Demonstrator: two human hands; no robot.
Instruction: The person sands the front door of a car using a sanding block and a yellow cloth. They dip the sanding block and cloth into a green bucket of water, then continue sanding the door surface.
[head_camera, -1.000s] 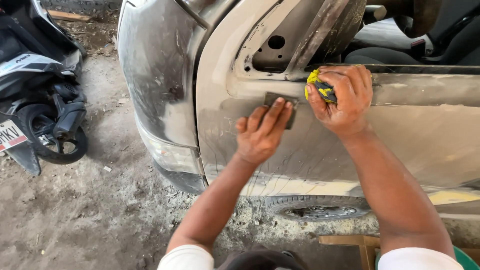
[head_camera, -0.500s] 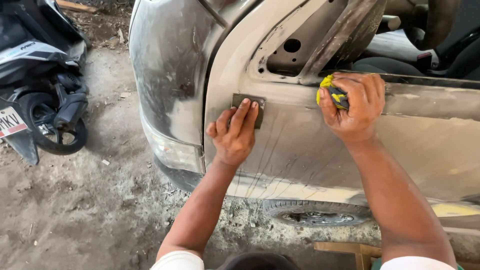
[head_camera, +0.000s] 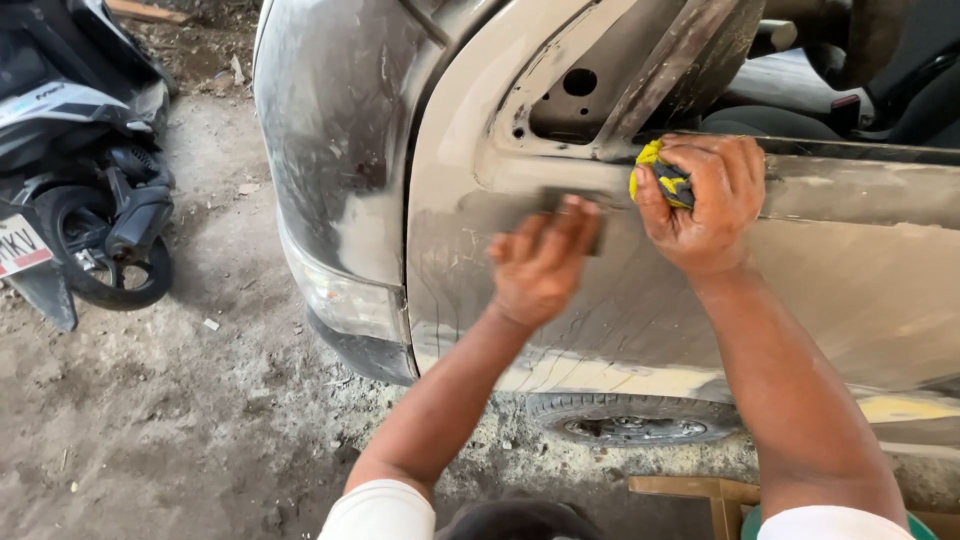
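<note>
The left hand (head_camera: 540, 265) presses a thin dark pad (head_camera: 575, 215) flat on the panel (head_camera: 850, 290), fingers spread over it; it looks light, flexible, best held under flat fingers. The right hand (head_camera: 710, 205) clenches a soft yellow sponge (head_camera: 655, 175).

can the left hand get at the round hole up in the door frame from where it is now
Probably yes. The left hand presses a dark sanding block flat on the car panel, just below the round hole. Nothing lies between them; the right hand, gripping a yellow cloth, sits off to the side.
</note>
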